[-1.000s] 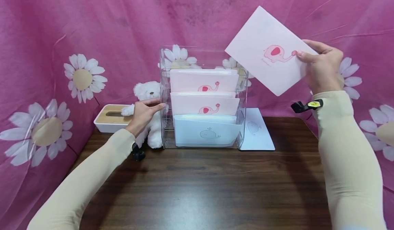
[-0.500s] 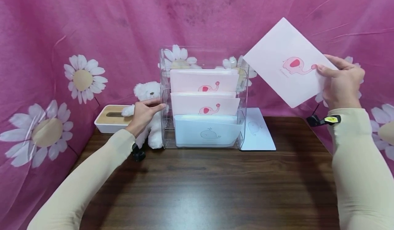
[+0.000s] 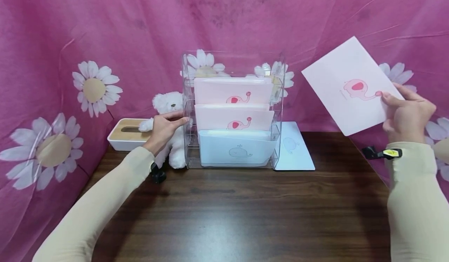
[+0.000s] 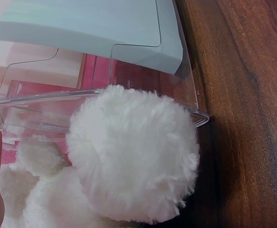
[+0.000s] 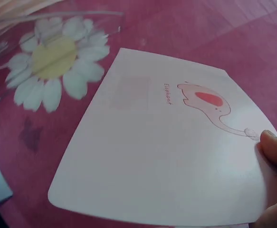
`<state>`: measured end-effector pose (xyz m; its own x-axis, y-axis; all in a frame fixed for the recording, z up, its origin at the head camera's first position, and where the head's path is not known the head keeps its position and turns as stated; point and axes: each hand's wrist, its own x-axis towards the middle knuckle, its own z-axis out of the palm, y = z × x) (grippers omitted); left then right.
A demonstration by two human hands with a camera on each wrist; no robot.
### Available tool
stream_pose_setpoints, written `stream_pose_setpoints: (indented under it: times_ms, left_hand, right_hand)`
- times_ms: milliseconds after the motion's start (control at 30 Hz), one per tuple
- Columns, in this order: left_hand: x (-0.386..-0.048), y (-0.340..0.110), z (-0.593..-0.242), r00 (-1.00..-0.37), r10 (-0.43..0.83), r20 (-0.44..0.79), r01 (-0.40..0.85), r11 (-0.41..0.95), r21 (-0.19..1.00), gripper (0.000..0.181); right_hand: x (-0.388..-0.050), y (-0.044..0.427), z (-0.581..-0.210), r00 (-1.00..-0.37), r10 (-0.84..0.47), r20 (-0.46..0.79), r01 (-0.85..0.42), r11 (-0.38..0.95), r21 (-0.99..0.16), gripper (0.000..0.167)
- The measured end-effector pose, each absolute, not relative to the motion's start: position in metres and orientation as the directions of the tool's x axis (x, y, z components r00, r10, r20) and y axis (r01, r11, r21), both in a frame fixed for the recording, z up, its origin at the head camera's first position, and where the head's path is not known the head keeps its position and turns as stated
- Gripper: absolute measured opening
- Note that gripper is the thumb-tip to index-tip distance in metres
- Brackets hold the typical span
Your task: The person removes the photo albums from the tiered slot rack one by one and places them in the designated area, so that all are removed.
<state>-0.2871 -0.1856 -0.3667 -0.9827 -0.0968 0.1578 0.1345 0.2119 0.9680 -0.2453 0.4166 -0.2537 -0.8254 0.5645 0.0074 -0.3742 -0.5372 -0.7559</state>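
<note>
My right hand [image 3: 410, 112] pinches a pink elephant booklet [image 3: 345, 80] by its right edge, thumb on the front, in the air right of a clear tiered rack [image 3: 233, 64]. In the right wrist view the booklet [image 5: 143, 142] fills the middle. My left hand [image 3: 163, 131] touches the rack's left side with thumb and fingers held out, beside a white plush bear [image 3: 178, 153]. Pink elephant booklets [image 3: 210, 90] stand in the rack's upper tiers, and a pale blue whale booklet [image 3: 217, 153] in the lowest.
A white box with a wooden lid [image 3: 121, 143] stands at the back left. Against the rack's right side lies a pale blue whale booklet [image 3: 298, 156] on the brown table [image 3: 245, 207]. Behind hangs a pink flowered cloth [image 3: 140, 28].
My right hand has moved right and down with the pink booklet, away from the rack. My left hand has stayed at the rack's side.
</note>
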Motion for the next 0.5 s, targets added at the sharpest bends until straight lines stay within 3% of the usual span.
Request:
stream_pose_setpoints:
  times_ms: [500]
  left_hand:
    - [-0.286,-0.185,-0.366,-0.984,-0.096,0.151,0.127,0.220,0.967,0.047]
  right_hand:
    - [-0.244,0.446,-0.360,-0.812,0.548,-0.201,-0.239,-0.627,-0.742,0.032]
